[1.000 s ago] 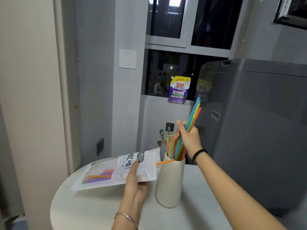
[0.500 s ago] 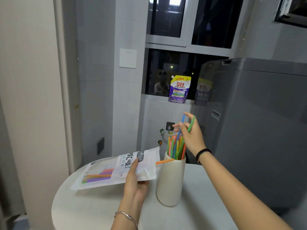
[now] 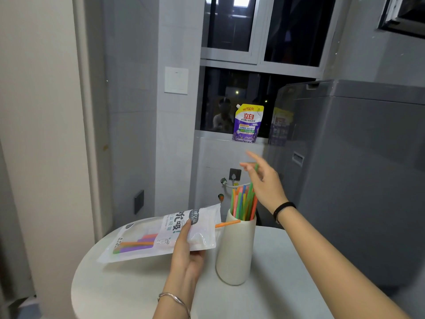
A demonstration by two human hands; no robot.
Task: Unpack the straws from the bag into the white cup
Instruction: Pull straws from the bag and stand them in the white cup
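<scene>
Progress is judged to be well past halfway. Nearest the wearer, the left hand is seen over the middle of the round white table, its thumb laid on top and its fingers curled beneath the translucent white plastic straw bag, which is held flat and clear of the tabletop with its mouth turned toward the cup. A few straws, orange, purple and green, are left at the bag's closed end, and one orange straw juts from its mouth, its tip reaching the cup's rim. Just beyond, toward the table's right side, the tall ribbed white cup stands upright with a bundle of orange, green, pink and blue straws standing in it. Above the bundle, the right hand is spread wide open; a green straw is seen against its fingers, seemingly released. The remaining straws are still to be moved.
</scene>
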